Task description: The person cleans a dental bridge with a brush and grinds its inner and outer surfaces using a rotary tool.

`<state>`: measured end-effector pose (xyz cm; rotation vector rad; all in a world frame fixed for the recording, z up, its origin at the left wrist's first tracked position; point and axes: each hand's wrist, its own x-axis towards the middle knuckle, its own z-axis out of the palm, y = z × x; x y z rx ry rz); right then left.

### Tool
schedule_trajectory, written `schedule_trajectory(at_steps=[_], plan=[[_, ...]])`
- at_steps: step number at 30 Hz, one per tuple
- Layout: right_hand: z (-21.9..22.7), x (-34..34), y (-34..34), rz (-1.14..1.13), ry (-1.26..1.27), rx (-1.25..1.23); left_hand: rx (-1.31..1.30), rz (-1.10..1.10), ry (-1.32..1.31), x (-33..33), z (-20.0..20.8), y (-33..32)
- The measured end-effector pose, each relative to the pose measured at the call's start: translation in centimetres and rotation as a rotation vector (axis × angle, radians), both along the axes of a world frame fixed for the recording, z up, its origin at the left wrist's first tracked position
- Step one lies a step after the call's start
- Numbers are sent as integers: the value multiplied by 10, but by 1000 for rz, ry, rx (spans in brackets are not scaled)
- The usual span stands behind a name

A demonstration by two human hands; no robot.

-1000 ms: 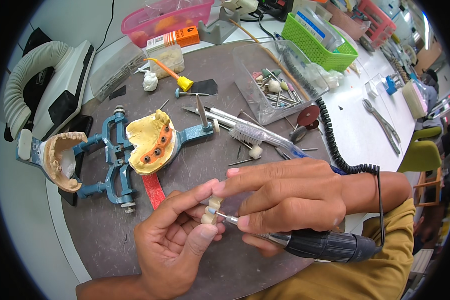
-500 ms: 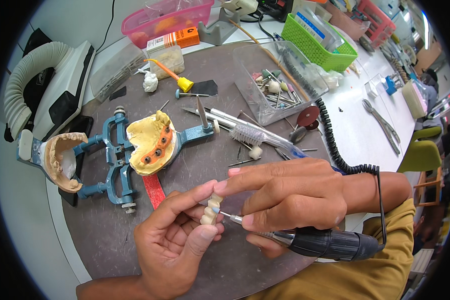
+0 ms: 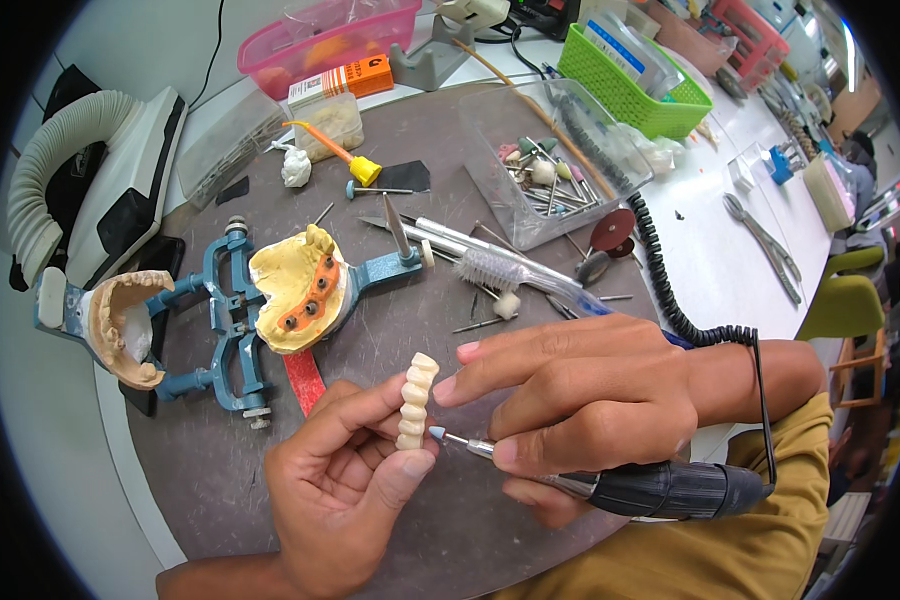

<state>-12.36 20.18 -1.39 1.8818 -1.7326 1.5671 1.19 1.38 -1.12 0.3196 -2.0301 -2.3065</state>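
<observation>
Pinched between thumb and fingers of my left hand (image 3: 345, 480) is a cream-coloured dental bridge (image 3: 416, 402), a curved row of several joined teeth held upright. My right hand (image 3: 595, 400) is wrapped round a dark rotary handpiece (image 3: 670, 490) with a silver nose. Its pale blue pointed tip (image 3: 437, 433) sits just right of the bridge's lower end, with a small gap seeming to part them. Beyond my left hand stands a blue articulator (image 3: 232, 330) carrying a yellow dental cast (image 3: 282, 275) with an orange gum strip, and a beige cast (image 3: 120, 325).
A clear box (image 3: 530, 225) of burs lies beyond my right hand. Nearer are a toothbrush (image 3: 495, 268), a knife (image 3: 460, 240) and dark red discs (image 3: 612, 230). The handpiece's coiled cord (image 3: 660, 285) runs along the right. A white hose unit (image 3: 135, 190) stands far left.
The blue tip has come off the bridge's face to its right side. My right fingertips have moved away from the bridge, which now stands more upright and shows more fully.
</observation>
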Motion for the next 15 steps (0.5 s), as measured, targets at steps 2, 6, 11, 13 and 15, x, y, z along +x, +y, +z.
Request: schedule_trajectory(at_steps=[2,6,11,13,15], plan=[[-1,2,-1,-8,-13,-14,3,1,17,0,-1,0],[-3,5,-4,-2,-53,-35,102,39,1,-1,2,4],[-3,6,-3,12,-83,-28,159,39,-3,-2,3,6],[-4,5,-4,16,-82,-35,157,35,-3,-3,3,6],[-4,5,-4,23,-81,-30,170,32,0,-2,2,6]])
